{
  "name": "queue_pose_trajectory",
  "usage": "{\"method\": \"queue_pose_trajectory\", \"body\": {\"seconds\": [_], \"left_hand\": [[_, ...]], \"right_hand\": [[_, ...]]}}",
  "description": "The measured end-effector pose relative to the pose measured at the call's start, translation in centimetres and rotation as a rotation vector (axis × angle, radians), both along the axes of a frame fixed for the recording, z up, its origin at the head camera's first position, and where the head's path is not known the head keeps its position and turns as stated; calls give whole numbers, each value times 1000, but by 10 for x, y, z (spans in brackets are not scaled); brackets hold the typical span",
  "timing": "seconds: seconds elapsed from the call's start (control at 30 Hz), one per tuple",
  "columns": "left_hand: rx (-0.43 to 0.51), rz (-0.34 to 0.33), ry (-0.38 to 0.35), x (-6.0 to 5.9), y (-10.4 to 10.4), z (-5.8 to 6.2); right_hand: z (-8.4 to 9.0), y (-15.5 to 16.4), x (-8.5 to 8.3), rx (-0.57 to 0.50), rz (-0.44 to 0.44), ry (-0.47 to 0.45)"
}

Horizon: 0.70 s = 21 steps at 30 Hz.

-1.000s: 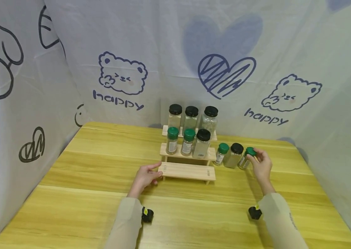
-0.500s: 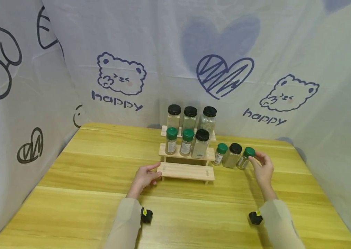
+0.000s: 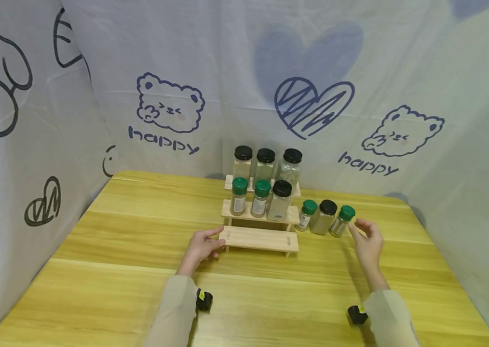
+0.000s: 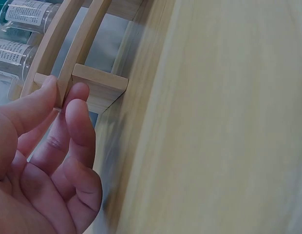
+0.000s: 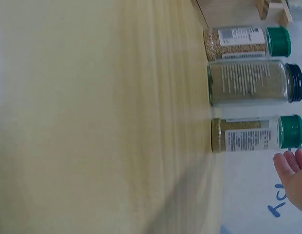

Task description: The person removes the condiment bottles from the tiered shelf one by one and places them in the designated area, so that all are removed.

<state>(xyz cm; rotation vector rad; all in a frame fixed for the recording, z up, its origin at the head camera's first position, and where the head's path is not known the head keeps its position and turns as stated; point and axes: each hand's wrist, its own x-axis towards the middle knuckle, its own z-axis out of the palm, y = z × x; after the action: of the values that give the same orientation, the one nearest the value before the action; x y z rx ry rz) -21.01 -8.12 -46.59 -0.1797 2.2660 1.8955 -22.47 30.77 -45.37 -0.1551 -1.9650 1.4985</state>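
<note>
A three-step wooden spice rack (image 3: 259, 238) stands at the table's middle. My left hand (image 3: 201, 248) pinches the left end of its lowest step between thumb and fingers, as the left wrist view shows close up. My right hand (image 3: 369, 241) is just right of a green-capped spice jar (image 3: 341, 222), fingers loosely bent and holding nothing. In the right wrist view, the fingertips (image 5: 282, 163) are beside that jar's green cap. A black-capped jar (image 3: 322, 220) and another green-capped jar (image 5: 243, 43) stand upright in a row to its left, beside the rack.
Black-capped jars (image 3: 290, 172) line the top step. The middle step carries two green-capped jars (image 3: 239, 197) and a black-capped jar (image 3: 280, 202). Behind the wooden table (image 3: 140, 217) hangs a printed white cloth (image 3: 227, 62).
My right hand has let go of the rightmost green-capped jar and drawn back slightly to the right and toward me. The left hand keeps its hold on the rack.
</note>
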Motion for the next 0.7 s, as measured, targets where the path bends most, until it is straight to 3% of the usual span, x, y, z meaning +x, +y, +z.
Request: {"method": "queue_pose_trajectory", "body": {"seconds": [0.3, 0.57, 0.7], "left_hand": [[3, -4, 10, 0, 0, -1], [-7, -10, 13, 0, 0, -1], [-7, -11, 7, 0, 0, -1]], "right_hand": [[8, -17, 17, -3, 17, 25], [-9, -24, 19, -15, 141, 165], [-38, -17, 5, -30, 223, 236]]}}
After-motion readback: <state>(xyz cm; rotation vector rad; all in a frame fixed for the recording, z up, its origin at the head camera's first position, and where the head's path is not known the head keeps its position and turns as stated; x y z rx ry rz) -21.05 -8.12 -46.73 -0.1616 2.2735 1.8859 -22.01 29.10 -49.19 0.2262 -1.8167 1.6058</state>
